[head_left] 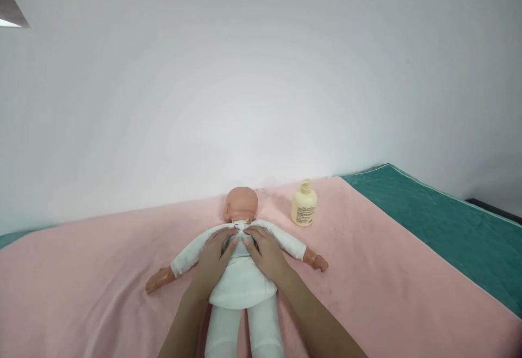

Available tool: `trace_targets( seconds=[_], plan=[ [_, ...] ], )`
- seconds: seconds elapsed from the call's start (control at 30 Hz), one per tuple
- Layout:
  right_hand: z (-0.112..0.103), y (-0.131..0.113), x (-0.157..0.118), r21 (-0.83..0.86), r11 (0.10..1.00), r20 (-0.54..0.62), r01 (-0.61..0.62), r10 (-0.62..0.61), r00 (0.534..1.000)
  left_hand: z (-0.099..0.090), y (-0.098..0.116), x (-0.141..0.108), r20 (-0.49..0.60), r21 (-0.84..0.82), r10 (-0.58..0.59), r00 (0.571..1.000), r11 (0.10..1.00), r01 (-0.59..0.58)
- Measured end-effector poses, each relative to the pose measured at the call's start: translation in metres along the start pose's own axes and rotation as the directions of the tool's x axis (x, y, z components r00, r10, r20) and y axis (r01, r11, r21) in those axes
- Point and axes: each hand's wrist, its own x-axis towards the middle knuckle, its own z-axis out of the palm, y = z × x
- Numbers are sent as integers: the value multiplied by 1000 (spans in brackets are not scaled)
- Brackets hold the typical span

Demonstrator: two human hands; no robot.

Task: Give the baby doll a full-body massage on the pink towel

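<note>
A baby doll (242, 282) with a white cloth body lies stretched out on a pink cloth, its arms spread to both sides. Its bald head (242, 204) points toward the wall, and no face shows. My left hand (216, 250) rests flat on the left side of the doll's upper body, fingers extended. On the right side, my right hand (264, 249) lies the same way, its thumb close to the left one. Between the hands a greyish patch (240, 246) shows on the doll's body, partly covered by my fingers.
A pale yellow pump bottle (304, 208) with a printed label stands beyond the doll's right-hand arm. The pink cloth (101, 292) has folds at the left and lies over a green surface (440, 222) that shows at the right. A plain wall (244, 75) rises behind.
</note>
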Motion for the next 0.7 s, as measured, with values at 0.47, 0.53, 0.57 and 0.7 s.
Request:
trace_targets(
  seconds=[0.47,0.53,0.57,0.7],
  plan=[
    [-6,-5,-1,38,999,18,-5,4,1000,1,1,0,18,-36,-7,1000,999,8],
    [-14,-9,-3,72,997,-14,-4,5,1000,-7,6,0,27,-56,-30,999,998,31],
    [-20,-12,-4,86,996,-36,-12,15,999,-14,10,-1,32,-55,-48,998,997,50],
    [-55,-36,-11,146,987,52,-73,66,996,-56,37,-10,165,-42,-118,979,991,127]
  ],
)
